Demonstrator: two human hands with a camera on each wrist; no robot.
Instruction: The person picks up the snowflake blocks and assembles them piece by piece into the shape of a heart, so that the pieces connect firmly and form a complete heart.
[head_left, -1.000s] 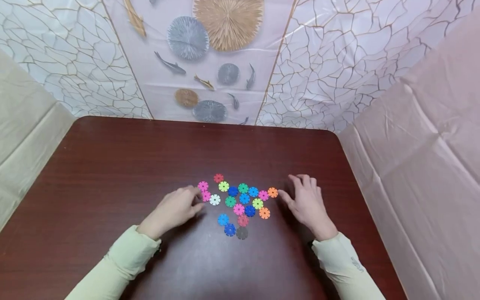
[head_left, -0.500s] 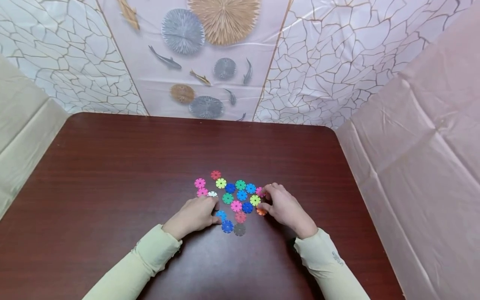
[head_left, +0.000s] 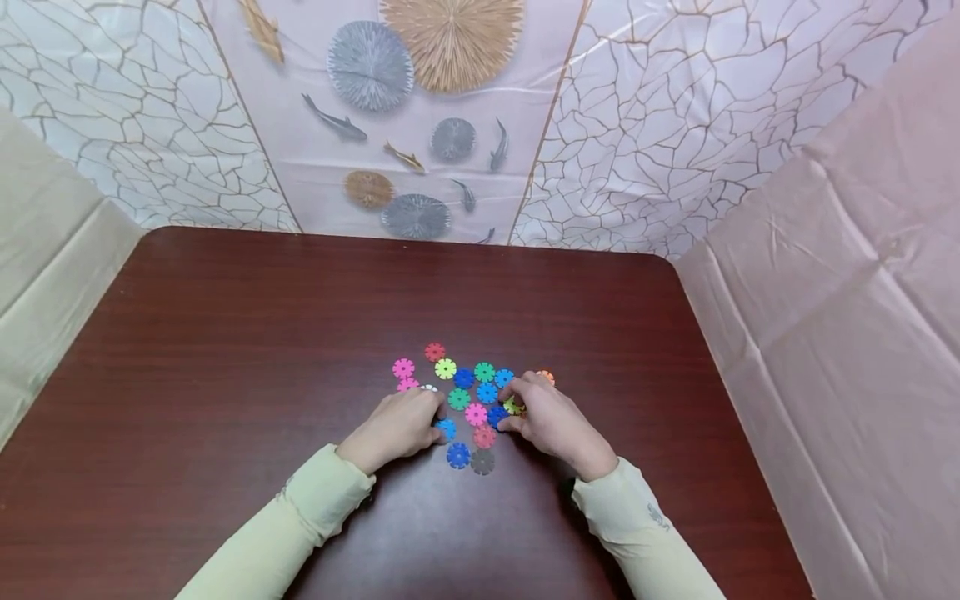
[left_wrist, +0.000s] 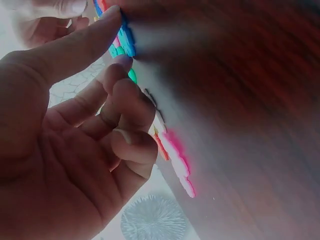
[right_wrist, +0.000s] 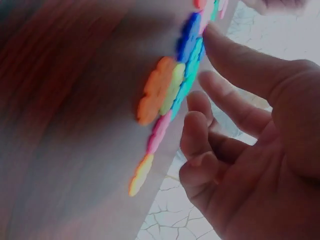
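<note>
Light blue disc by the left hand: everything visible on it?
The light blue disc is thin and flat, with a notched edge; it looks like plastic. In the head view it lies on the dark table, partly hidden by the left hand, with its thumb and index finger at the rim. Firm grip or light contact: can't tell.

Left hand (head_left: 397, 425) and right hand (head_left: 561, 423) moved closer together.
</note>
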